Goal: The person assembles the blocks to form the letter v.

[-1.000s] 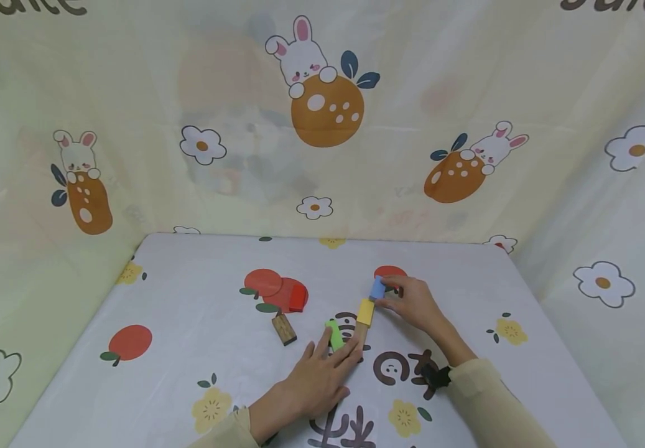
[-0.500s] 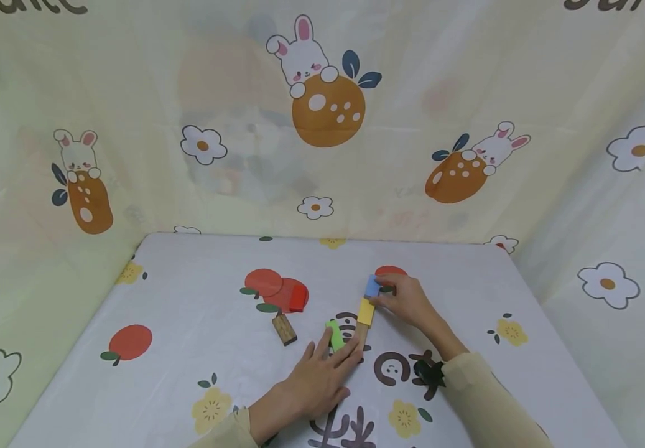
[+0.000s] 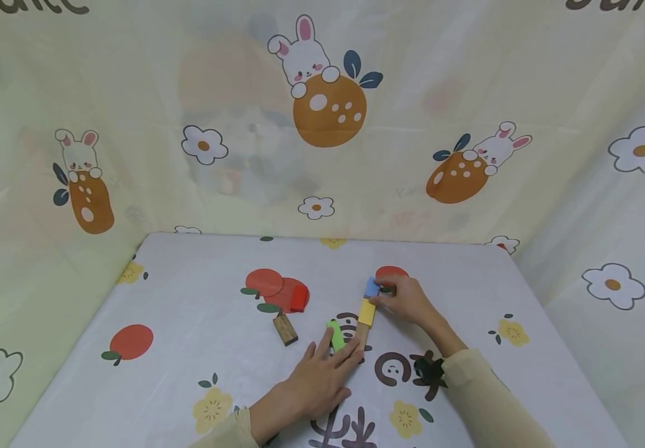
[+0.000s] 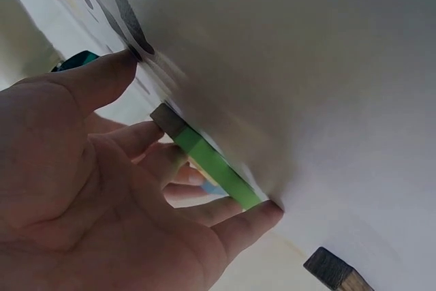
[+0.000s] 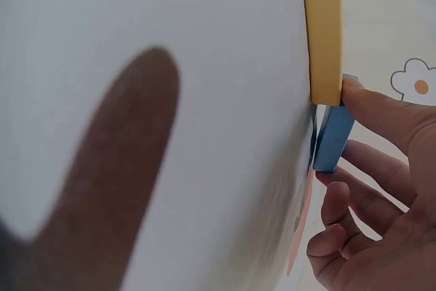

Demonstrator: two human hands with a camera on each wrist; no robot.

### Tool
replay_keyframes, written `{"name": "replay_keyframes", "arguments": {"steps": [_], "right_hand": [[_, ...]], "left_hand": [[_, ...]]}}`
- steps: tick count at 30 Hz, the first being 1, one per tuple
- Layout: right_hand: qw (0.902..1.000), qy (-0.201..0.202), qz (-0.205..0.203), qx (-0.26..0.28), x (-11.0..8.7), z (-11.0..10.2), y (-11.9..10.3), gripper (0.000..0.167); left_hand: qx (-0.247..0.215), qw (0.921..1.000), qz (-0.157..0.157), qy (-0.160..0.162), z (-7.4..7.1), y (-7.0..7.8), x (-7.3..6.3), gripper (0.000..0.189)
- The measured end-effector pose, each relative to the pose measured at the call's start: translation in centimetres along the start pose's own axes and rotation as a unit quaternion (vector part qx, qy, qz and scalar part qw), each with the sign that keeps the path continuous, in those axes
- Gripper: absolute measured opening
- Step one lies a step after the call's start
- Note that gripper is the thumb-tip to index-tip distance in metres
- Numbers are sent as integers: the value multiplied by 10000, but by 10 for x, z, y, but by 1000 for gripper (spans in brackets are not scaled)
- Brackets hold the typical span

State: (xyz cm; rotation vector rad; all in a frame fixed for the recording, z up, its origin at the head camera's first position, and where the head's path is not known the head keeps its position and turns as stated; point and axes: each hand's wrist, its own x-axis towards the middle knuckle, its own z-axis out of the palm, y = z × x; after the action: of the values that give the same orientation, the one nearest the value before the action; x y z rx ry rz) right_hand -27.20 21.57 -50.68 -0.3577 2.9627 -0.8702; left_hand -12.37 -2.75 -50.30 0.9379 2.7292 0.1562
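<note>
In the head view my right hand (image 3: 408, 301) pinches a small blue block (image 3: 371, 287) at the far end of a yellow block (image 3: 366, 312). The right wrist view has the thumb at one end of the blue block (image 5: 334, 138) and a finger at its other end, close to the yellow block (image 5: 325, 49). A natural wood block (image 3: 363, 333) continues the row toward me. My left hand (image 3: 318, 378) lies with fingers spread over its near part and over a green block (image 3: 336, 336). Under that palm, a dark block end (image 4: 167, 121) adjoins the green block (image 4: 218, 170).
A brown wood block (image 3: 285, 330) lies left of the hands, and a red block (image 3: 298, 297) sits behind it on a printed apple. The white tabletop cover (image 3: 188, 348) carries fruit and flower prints. A printed curtain (image 3: 244, 186) rises along the back and sides.
My right hand has shifted slightly left with the blue block, which now stands in line with the yellow block's far end. My left hand has stayed in place.
</note>
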Motion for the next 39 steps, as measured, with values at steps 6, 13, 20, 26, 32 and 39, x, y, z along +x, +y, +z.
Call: {"name": "replay_keyframes", "arguments": {"steps": [6, 13, 20, 26, 32, 39], "right_hand": [[9998, -110, 173, 48, 0, 0, 3, 53], [9998, -121, 75, 118, -1, -3, 2, 51], [9999, -86, -8, 140, -1, -2, 4, 46], [9999, -60, -21, 81, -2, -1, 5, 47], [10000, -43, -67, 58, -4, -1, 5, 47], [9999, -115, -77, 51, -6, 0, 2, 49]], "left_hand": [[9, 10000, 43, 21, 1, -1, 1, 74], [25, 10000, 32, 18, 1, -2, 1, 74], [62, 10000, 17, 6, 0, -2, 2, 74], [77, 10000, -13, -37, 0, -2, 1, 73], [58, 10000, -22, -19, 0, -1, 1, 73], [29, 10000, -38, -23, 2, 0, 1, 74]]}}
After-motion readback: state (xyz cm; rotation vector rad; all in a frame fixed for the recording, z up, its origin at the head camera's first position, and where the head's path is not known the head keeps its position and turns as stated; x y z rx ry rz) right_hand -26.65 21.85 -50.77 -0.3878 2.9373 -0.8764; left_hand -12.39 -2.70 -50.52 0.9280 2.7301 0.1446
